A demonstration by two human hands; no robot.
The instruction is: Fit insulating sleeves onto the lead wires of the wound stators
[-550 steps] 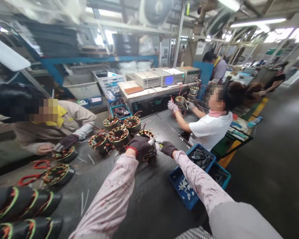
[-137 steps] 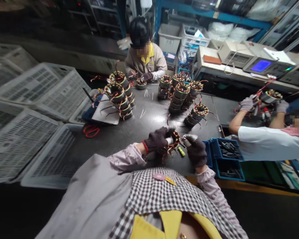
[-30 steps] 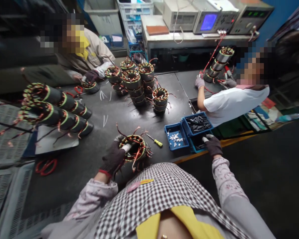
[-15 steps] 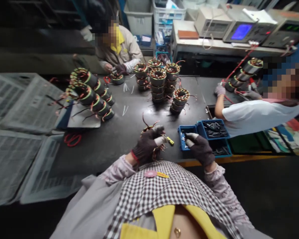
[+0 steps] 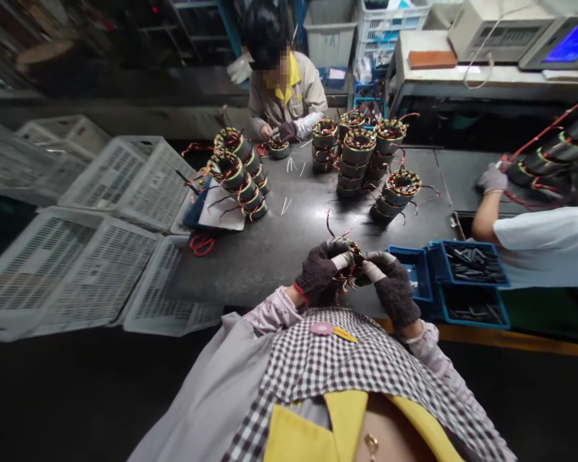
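Observation:
A motor stator (image 5: 349, 247) with copper windings and loose wire leads is on the bench before me, mostly covered by my hands. My left hand (image 5: 320, 266), in a dark glove with pale fingertips, is closed over its left side, thumb towards the windings. From the right, my right hand (image 5: 392, 282) meets it at the wires, with thumb and fingers pinched together. What sits between those right fingertips is too small and hidden to name. Just right of that hand is a blue bin (image 5: 426, 297) with small light pieces in it.
Blue bins (image 5: 507, 282) of dark tubes adjoin on the right. Stacked stators (image 5: 359, 157) stand farther back, more stators (image 5: 241, 176) lean at left near red-handled scissors (image 5: 202, 244). White crates (image 5: 120, 173) line the left. One co-worker (image 5: 289, 90) sits opposite, another (image 5: 549, 237) at right.
My right hand has left the blue bin and come to the stator's wires beside my left hand. The yellow piece by my left hand no longer shows. The view has swung left.

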